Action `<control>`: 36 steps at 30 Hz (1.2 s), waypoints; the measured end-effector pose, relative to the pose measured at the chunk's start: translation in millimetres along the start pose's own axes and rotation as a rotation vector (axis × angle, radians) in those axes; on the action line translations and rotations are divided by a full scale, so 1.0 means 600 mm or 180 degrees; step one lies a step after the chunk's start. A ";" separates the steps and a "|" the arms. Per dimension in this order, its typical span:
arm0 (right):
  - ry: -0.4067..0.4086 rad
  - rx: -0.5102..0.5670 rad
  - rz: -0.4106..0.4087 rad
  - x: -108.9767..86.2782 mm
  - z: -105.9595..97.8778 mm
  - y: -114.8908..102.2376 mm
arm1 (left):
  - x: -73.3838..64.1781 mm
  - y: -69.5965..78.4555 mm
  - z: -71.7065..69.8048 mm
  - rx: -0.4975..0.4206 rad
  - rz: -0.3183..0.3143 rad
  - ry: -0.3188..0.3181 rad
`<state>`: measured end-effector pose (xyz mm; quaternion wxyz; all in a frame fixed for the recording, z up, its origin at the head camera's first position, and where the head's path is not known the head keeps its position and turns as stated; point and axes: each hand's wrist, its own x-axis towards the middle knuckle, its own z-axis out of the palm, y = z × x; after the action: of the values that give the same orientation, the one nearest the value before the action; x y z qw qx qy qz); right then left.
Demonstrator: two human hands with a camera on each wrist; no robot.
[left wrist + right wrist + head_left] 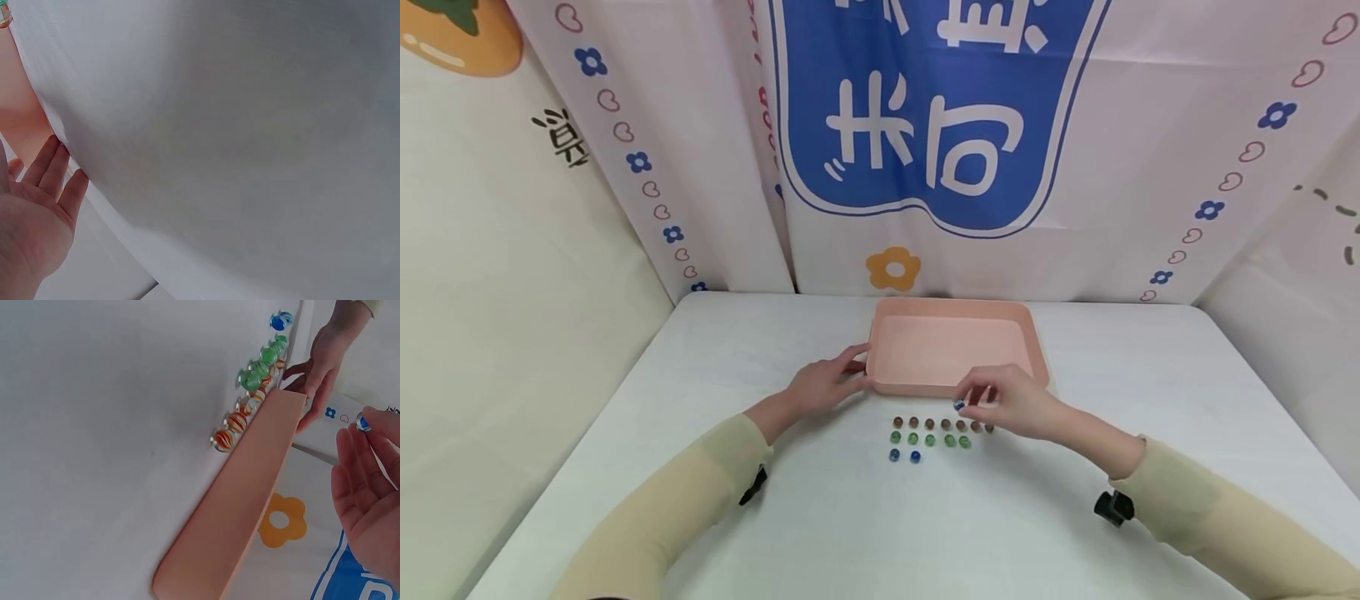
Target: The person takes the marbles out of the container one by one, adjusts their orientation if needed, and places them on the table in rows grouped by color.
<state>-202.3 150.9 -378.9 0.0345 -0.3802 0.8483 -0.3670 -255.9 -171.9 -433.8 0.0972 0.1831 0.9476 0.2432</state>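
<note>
My right hand (1017, 402) pinches a blue glass marble (958, 405) between thumb and fingertips, over the near edge of a shallow pink tray (1037, 342). In the right wrist view the held marble (363, 422) shows clear glass with a blue core. My left hand (822, 385) touches the tray's left side, its fingers fairly straight in the left wrist view. In front of the tray lie a row of brown-orange swirled marbles (929, 424), a row of green marbles (930, 440) and two blue marbles (915, 457). My right hand partly covers the right end of the brown-orange row.
The tray stands at the back of a white-covered table (820, 517), near a printed cloth backdrop (842, 250). Pale cloth walls (512, 292) rise on both sides. A small black device (1114, 507) sits at my right wrist.
</note>
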 end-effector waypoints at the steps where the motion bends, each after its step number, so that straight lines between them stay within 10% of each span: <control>1: -0.0042 -0.0003 -0.0008 0.000 0.005 0.000 | 0.000 0.001 -0.001 0.0002 0.0005 -0.0003; 36: -0.0718 -0.0709 -0.0444 0.017 0.092 0.015 | -0.002 0.002 -0.001 0.0014 0.0040 0.0005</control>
<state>-196.3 115.3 -422.6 0.0615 -0.4784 0.8460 -0.2273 -254.5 -171.9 -432.5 0.0945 0.1890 0.9470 0.2418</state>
